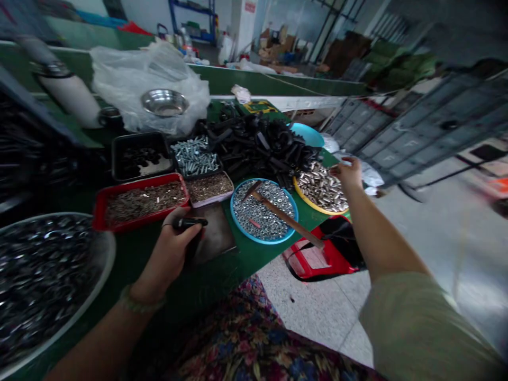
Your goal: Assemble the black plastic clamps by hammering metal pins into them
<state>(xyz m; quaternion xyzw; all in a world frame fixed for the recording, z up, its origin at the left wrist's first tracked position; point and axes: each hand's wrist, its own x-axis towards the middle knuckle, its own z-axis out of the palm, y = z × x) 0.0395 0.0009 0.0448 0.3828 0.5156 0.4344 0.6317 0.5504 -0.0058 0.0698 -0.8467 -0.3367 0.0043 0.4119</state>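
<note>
My left hand (172, 248) is closed around a black part (190, 223), held over a dark metal plate (212, 233) on the green table (254, 254). My right hand (348, 172) reaches out to the yellow dish of shiny metal sleeves (321, 188), its fingers pinched at the dish's far edge; what they hold is too small to make out. Between the hands, a hammer (278, 211) lies across a blue dish of small nuts (264, 219). A heap of black parts (262, 145) lies behind the dishes.
A red tray (138, 203), a black tray (138, 159), a tray of bolts (196, 157) and a tray of small brown parts (209, 188) sit left of the dishes. A big bowl of dark rings (43, 275) is at near left. A red bag (317, 259) stands on the floor.
</note>
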